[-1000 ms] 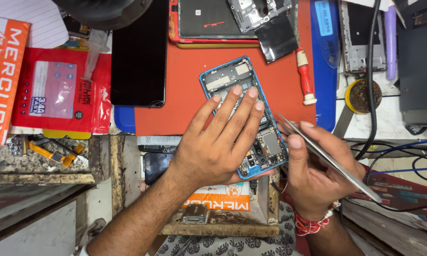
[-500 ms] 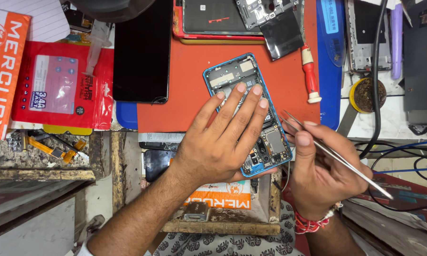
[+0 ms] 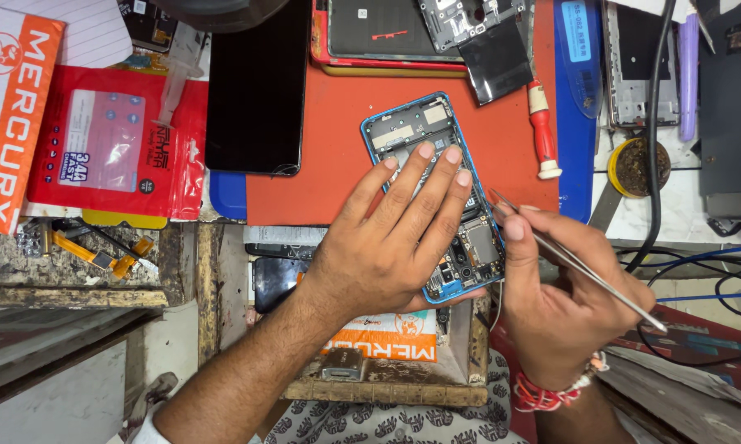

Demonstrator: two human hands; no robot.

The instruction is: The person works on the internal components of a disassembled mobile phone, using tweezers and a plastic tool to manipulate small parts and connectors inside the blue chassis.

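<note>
An opened phone with a blue frame [image 3: 403,123] lies tilted on the orange mat [image 3: 329,148], its circuit boards exposed. My left hand [image 3: 395,238] rests flat on the phone, fingers spread over its middle, pressing it down. My right hand [image 3: 564,304] sits at the phone's right edge and grips thin metal tweezers [image 3: 601,275]. The tweezer tips point up-left, just beside the phone's right rim.
A black phone screen [image 3: 257,90] lies at the mat's left. A red-handled screwdriver [image 3: 541,131] lies right of the phone. Red and orange packets [image 3: 107,140] sit far left. Another phone body [image 3: 387,33], loose parts and cables [image 3: 699,271] crowd the top and right.
My right hand has shifted the tweezers slightly, their tips now sitting closer to the phone's right rim. The left hand stays pressed on the phone.
</note>
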